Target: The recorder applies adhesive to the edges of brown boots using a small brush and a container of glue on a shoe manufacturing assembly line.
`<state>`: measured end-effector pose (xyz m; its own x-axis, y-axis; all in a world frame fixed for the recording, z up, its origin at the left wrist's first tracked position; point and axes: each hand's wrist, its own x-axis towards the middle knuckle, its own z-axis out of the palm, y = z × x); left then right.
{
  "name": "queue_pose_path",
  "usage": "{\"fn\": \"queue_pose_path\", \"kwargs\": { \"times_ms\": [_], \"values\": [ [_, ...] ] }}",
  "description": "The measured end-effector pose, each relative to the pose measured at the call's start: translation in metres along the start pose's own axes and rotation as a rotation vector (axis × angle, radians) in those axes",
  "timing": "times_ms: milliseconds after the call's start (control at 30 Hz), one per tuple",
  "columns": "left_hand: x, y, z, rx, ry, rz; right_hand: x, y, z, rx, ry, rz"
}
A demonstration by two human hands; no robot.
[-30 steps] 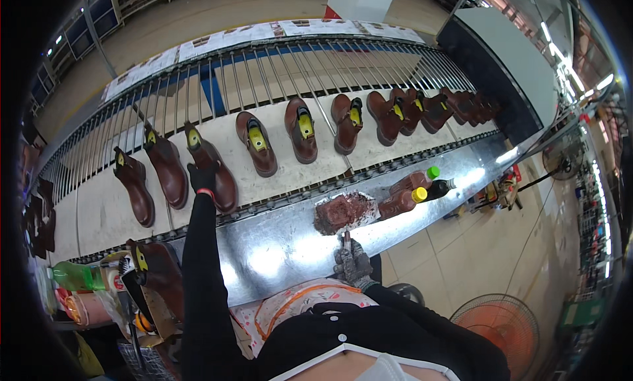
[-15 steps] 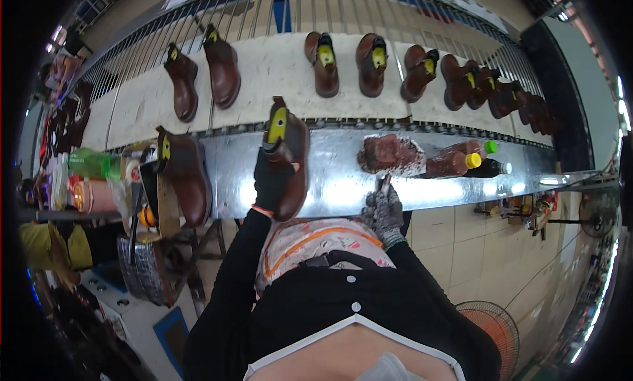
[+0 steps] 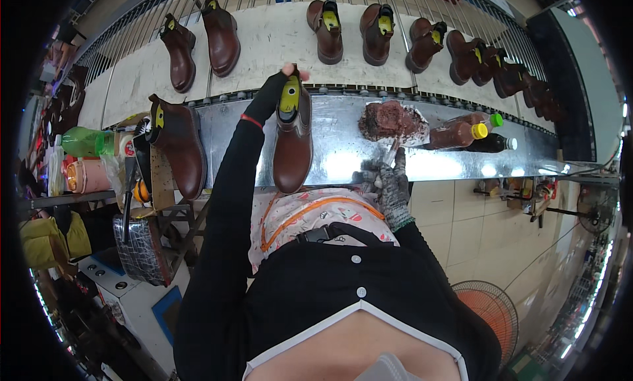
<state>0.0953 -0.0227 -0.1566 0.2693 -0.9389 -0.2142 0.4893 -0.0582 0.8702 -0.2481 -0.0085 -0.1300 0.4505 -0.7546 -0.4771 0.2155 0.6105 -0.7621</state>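
Observation:
A brown ankle boot (image 3: 292, 153) rests on the metal ledge in front of me, its toe toward me and its yellow insole showing in the opening. My left hand (image 3: 270, 94), in a black fingerless glove, grips the boot at the top of its shaft by the pull tab. To the right, my right hand (image 3: 391, 186) wears a grey knit glove and is closed on a thin pale stick-like tool, just below a reddish-brown lump (image 3: 393, 122). The tool's far end meets the lump's near edge; its kind is unclear.
Another brown boot (image 3: 179, 147) stands at the ledge's left end beside a green bottle (image 3: 86, 142). Bottles with brown liquid (image 3: 455, 135) lie right of the lump. Beyond the metal ledge (image 3: 343, 150), several boots stand on a pale conveyor (image 3: 264, 51). A fan (image 3: 488, 308) is below right.
My left hand has moved from the boot's side up to the top of its shaft. My right hand stays near the lump with the stick-like tool. The whole view has shifted.

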Motion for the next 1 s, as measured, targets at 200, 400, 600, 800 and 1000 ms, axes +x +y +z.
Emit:
{"fn": "queue_pose_path", "kwargs": {
  "times_ms": [200,400,600,800,1000],
  "values": [
    [0.008,0.001,0.002,0.224,-0.078,0.004,-0.008,0.01,-0.013,-0.027,0.085,0.057],
    [-0.029,0.033,0.021,0.091,-0.548,0.583,0.002,0.006,-0.021,-0.044,0.04,-0.084],
    [-0.045,0.054,0.043,0.11,-0.822,0.739,-0.014,-0.021,-0.022,-0.227,0.092,-0.047],
    [-0.056,0.054,0.061,0.165,-0.854,0.738,-0.037,-0.083,-0.001,-0.609,-0.08,-0.103],
    [-0.061,0.052,0.074,0.19,-0.861,0.699,-0.042,-0.13,0.052,-1.133,-0.359,-0.675]
  ]
}}
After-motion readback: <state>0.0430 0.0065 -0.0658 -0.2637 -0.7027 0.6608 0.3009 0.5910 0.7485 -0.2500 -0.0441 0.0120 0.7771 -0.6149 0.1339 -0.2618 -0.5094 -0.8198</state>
